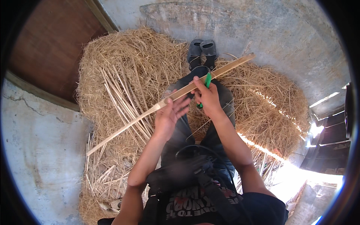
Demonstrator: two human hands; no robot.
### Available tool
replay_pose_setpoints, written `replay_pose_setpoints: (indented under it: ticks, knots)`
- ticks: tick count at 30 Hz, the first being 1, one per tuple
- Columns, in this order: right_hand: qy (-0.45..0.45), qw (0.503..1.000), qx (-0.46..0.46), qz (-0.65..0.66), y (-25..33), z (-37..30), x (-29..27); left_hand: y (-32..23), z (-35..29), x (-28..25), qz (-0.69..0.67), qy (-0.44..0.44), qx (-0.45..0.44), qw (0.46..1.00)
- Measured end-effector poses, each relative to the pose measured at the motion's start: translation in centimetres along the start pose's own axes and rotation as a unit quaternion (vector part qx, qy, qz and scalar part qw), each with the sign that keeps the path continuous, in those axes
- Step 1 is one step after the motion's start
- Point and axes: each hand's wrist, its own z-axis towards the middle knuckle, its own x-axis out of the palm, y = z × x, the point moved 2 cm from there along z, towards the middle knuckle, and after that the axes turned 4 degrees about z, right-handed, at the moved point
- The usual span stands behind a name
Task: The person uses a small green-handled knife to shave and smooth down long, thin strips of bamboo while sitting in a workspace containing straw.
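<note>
A long split bamboo strip (pixel 185 89) slants across my lap, from low on the left to high on the right. It is wide at its right half and narrows to a thin pale length on the left. My right hand (pixel 210 100) grips the strip, its thumb laid over it, and also holds a green-handled tool (pixel 208 79). Any blade on that tool is hidden or too small to make out. My left hand (pixel 167 117) is at the middle of the strip, thumb touching its near edge, with the fingers spread and slightly blurred.
Straw (pixel 112 48) covers the ground around my legs. Several thin bamboo strips (pixel 122 99) lie on it at left. A pair of dark sandals (pixel 202 48) is by the far grey wall (pixel 258 26). A brown panel (pixel 52 48) stands at upper left. Bright sunlight enters at lower right.
</note>
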Motion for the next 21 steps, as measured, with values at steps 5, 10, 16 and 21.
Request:
replay_pose_setpoints:
  ticks: [5,10,16,21]
  knots:
    - [-0.042,0.998,-0.016,-0.053,0.9,0.6,-2.1,0.5,-3.6,-2.1,0.194,0.112,-0.061,0.973]
    - [-0.048,0.992,-0.018,-0.112,2.0,1.5,-3.1,-2.5,-4.5,-4.6,0.561,-0.106,0.402,0.716]
    - [-0.065,0.989,-0.03,-0.133,3.7,2.6,-3.2,-0.6,-4.2,-5.6,0.51,-0.019,0.105,0.854]
    - [-0.113,0.97,-0.064,-0.207,4.7,4.5,-4.5,2.0,-4.1,-7.3,0.499,0.018,0.043,0.865]
